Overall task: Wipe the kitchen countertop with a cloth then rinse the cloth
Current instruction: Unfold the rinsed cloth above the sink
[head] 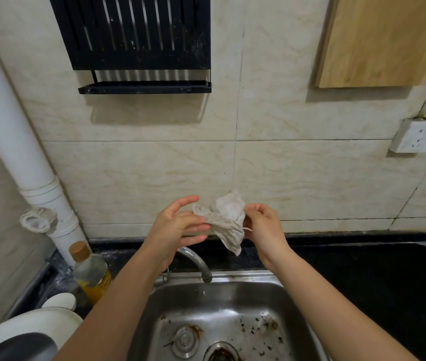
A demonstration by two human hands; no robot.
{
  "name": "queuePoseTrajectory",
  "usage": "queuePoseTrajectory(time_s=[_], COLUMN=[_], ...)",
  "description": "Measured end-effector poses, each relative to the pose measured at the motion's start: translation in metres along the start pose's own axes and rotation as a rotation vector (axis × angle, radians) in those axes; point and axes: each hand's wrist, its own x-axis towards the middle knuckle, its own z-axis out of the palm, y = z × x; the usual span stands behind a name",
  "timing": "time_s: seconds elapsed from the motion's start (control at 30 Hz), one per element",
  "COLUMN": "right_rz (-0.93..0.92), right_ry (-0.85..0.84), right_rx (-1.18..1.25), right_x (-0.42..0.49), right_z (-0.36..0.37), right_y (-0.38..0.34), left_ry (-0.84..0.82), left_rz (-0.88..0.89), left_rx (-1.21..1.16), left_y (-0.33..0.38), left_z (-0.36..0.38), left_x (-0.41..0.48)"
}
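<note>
Fingers [255,208] of the right hand [264,225] are curled in and pinch the right edge of the cloth [229,220]. The fingers [188,200] of the left hand [178,227] are spread and nearly straight; they touch the cloth's left edge, and no firm pinch shows there. The cloth hangs between the two hands at the middle of the view, in front of the tiled wall and in the air. It is above the tap [196,259] and the steel sink [170,303], which lie toward 6 o'clock. One crumpled corner stands up and a longer tail droops toward the tap spout.

The cloth looks thin, limp and light, greyish and creased, probably damp. It should fold or bunch under any grip and will not keep a shape. A pinch at one corner lets the rest dangle. For rinsing, it would be better gathered into the palm or held by two opposite edges, so water runs through it and it can be squeezed out. It is unlikely to slip or tear under normal handling, though wet folds may cling to the skin.

The black desk [363,282] runs off toward 4 o'clock. No water can be seen at the spout, so the rinse seems not yet begun. An oil bottle [91,272] stands at 8 o'clock, clear of the hands.
</note>
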Motion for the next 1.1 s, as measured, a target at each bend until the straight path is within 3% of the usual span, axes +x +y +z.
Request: queuePoseTrajectory(time_s=[0.1,0.23,0.3,0.37,0.43,0.53,0.6,0.63,0.73,0.8,1.0,1.1], right_rz=[0.031,-0.050,-0.138,-0.335,-0.548,-0.670,-0.618,-0.616,-0.648,-0.615,-0.745,-0.763], right_ry=[0.030,0.055,-0.012,-0.065,-0.008,0.083,-0.017,-0.061,-0.130,-0.245,-0.205,-0.127], right_rx=[0.109,-0.074,-0.267,-0.703,-1.013,-0.979,-1.197,-1.263,-1.139,-1.222,-1.235,-1.100], right_x=[0.000,0.016,0.025,0.032,0.038,0.047,0.052,0.054,0.058,0.059,0.065,0.064], right_z=[-0.003,-0.015,-0.018,-0.019,-0.015,-0.008,-0.001,0.001,0.007,0.010,0.031,0.038], right_y=[-0.004,-0.022,-0.040,-0.062,-0.084,-0.113,-0.121,-0.122,-0.135,-0.143,-0.179,-0.192], left_ry=[0.021,0.070,0.083,0.181,0.308,0.287,0.238,0.233,0.269,0.255,0.286,0.337], left_rz=[0.003,0.072,0.146,0.259,0.392,0.386,0.260,0.232,0.221,0.183,0.277,0.364], left_rx=[-0.025,0.015,0.172,0.502,0.791,0.799,0.884,0.893,0.797,0.785,0.573,0.472], left_y=[0.005,0.021,0.034,0.050,0.072,0.106,0.119,0.123,0.137,0.146,0.169,0.178], left_z=[-0.003,-0.021,-0.031,-0.038,-0.042,-0.053,-0.058,-0.059,-0.065,-0.073,-0.088,-0.090], left_x=[0.001,0.007,0.011,0.016,0.018,0.017,0.013,0.011,0.009,0.007,0.006,0.006])
